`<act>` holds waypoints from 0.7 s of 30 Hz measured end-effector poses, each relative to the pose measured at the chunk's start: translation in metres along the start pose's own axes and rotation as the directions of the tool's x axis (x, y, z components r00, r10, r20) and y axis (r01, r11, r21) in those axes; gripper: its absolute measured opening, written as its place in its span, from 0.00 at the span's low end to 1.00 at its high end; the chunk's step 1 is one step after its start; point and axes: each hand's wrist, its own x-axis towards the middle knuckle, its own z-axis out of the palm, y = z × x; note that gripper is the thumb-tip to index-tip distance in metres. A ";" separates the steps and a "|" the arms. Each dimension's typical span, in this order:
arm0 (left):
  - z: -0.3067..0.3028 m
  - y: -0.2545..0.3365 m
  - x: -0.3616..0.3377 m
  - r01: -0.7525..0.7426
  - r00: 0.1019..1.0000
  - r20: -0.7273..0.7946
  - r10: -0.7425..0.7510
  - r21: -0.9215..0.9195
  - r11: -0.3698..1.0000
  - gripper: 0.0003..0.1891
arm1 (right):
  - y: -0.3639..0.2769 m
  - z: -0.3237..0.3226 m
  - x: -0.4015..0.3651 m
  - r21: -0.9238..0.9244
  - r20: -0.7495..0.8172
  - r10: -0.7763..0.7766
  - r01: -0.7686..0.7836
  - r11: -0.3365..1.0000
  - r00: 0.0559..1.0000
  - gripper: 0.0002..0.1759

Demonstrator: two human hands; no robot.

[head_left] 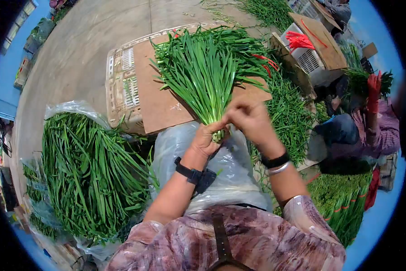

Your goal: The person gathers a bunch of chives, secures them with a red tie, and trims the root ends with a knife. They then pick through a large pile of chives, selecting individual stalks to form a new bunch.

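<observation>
My left hand (pixel 207 140) is closed round the pale stem ends of a bunch of long green leaves (pixel 203 77), which fans out away from me over a brown board (pixel 155 97). Just to the right of those stems is my right hand (pixel 248 118), its fingers curled together and slightly blurred; whether it pinches anything is too small to tell. More green leaves with red ties (pixel 268 65) lie on the board behind the bunch. Clear plastic (pixel 230 174) covers my lap.
A plastic crate (pixel 117 86) supports the board. Loose leaves (pixel 90 176) fill a bag at left, others (pixel 291 108) lie at right. Red strips (pixel 299 40) rest on a white crate (pixel 309 58). Another person (pixel 383 128) at right holds greens; tied bunches (pixel 347 212) stand nearer me.
</observation>
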 end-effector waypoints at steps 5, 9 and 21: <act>-0.001 0.005 -0.002 0.058 0.993 0.109 -0.053 -0.045 0.997 0.18 | 0.038 -0.091 0.000 -0.913 -0.068 -0.193 0.017 0.408 0.979 0.11; 0.016 0.005 -0.011 0.033 0.986 0.162 -0.049 0.094 0.995 0.20 | 0.060 -0.086 0.007 -0.303 -0.130 0.150 -0.184 0.935 0.980 0.19; 0.066 0.033 -0.070 -0.011 0.998 0.046 -0.034 0.738 0.674 0.28 | 0.047 -0.010 -0.019 0.769 -0.335 0.191 0.151 0.621 0.923 0.24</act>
